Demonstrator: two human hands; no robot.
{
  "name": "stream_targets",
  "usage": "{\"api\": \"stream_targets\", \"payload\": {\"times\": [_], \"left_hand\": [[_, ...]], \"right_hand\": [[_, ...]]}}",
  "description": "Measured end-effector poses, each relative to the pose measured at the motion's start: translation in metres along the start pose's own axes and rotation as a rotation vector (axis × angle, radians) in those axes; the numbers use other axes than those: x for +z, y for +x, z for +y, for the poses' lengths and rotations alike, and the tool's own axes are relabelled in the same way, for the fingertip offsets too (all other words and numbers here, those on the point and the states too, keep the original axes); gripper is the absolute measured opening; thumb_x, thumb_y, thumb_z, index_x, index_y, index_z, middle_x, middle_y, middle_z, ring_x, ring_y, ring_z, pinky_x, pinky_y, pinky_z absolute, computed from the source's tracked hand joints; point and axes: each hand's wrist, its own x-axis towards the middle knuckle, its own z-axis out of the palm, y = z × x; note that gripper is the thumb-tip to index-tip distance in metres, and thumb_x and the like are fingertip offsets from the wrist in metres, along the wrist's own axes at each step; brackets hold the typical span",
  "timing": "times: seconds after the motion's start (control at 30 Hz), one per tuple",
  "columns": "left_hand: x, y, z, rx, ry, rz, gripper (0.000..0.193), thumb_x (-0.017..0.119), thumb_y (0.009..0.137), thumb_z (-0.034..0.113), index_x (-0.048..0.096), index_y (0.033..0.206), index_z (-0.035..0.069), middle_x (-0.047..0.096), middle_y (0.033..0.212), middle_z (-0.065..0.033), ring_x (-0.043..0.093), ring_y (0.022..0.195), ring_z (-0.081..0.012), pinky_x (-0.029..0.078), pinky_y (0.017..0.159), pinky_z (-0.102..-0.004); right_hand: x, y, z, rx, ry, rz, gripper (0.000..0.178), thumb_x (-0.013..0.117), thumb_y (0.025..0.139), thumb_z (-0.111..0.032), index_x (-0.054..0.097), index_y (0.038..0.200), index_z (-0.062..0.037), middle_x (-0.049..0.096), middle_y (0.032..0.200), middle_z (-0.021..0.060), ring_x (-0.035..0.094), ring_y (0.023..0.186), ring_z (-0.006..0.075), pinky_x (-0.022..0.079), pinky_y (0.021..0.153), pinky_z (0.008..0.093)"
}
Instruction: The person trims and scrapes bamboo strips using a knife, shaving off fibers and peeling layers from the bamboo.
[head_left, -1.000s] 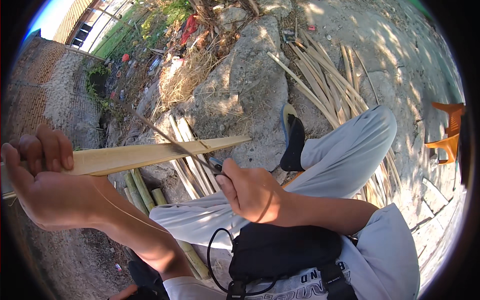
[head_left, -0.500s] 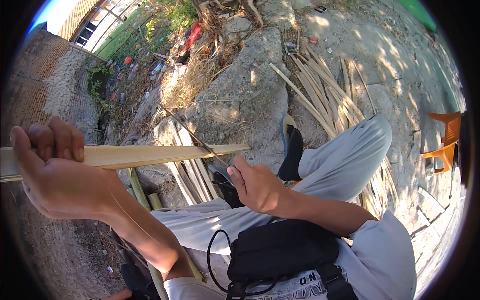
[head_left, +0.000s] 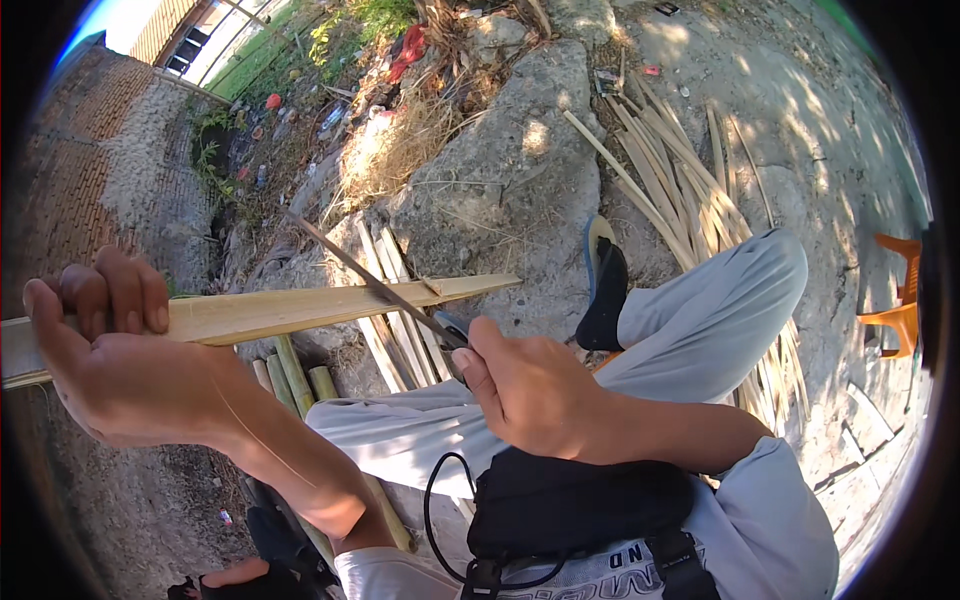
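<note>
Stony ground [head_left: 535,225] | left hand [head_left: 140,380]: fingers round strip [head_left: 262,314] | right hand [head_left: 545,395]: fingers clenching probable knife [head_left: 400,302]

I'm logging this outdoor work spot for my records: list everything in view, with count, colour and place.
long strip: one, pale yellow, in the left hand
knife: one, dark, in the right hand, crossing the long strip
short strips: several, pale, on the ground beneath it
poles: several, mostly green, beside the left forearm
strip pile: many, tan, beyond the right knee
rock: one, grey, ahead
dry grass: one clump, straw-coloured, left of the rock
brick wall: one, brown and grey, far left
chair, apparently: one, orange, right edge
co-worker: one, dark clothing, lower left
pouch: one, black, on the torso
trousered legs: two, grey, centre
left hand: one, left
right hand: one, centre
</note>
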Motion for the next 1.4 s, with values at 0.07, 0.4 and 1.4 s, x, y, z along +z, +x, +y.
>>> {"api": "stream_targets", "payload": {"times": [0.07, 0.4, 1.4], "left_hand": [[-0.016, 0.012, 0.007, 0.014, -0.132, -0.144, 0.029, 0.048, 0.096, 0.015, 0.042, 0.069, 0.005, 0.033, 0.065, -0.0027, 0.031, 0.052, -0.0105, 0.023, 0.046, -0.0256], [0.004, 0.006, -0.007, 0.024, 0.039, -0.004, 0.029, 0.049, 0.096, 0.016, 0.038, 0.070, 0.007, 0.029, 0.065, -0.0013, 0.029, 0.052, -0.0102, 0.023, 0.045, -0.0251], [-0.010, 0.020, -0.003, 0.011, 0.031, 0.104, 0.025, 0.052, 0.096, 0.014, 0.043, 0.074, 0.004, 0.035, 0.066, -0.0027, 0.034, 0.052, -0.0112, 0.026, 0.046, -0.0258]], "right_hand": [[0.000, -0.006, -0.019, -0.085, 0.089, 0.004, 0.018, 0.047, 0.099, -0.016, 0.042, 0.088, -0.0020, 0.048, 0.051, 0.0176, 0.052, 0.045, 0.0406, 0.039, 0.043, 0.0468], [0.012, 0.008, 0.019, 0.017, -0.025, -0.021, 0.020, 0.045, 0.098, -0.019, 0.042, 0.090, -0.0009, 0.053, 0.052, 0.0188, 0.056, 0.047, 0.0411, 0.045, 0.046, 0.0507], [0.053, -0.006, 0.105, 0.145, -0.195, -0.023, 0.019, 0.049, 0.097, -0.019, 0.043, 0.093, -0.0010, 0.054, 0.053, 0.0209, 0.056, 0.050, 0.0442, 0.043, 0.045, 0.0531]]}}
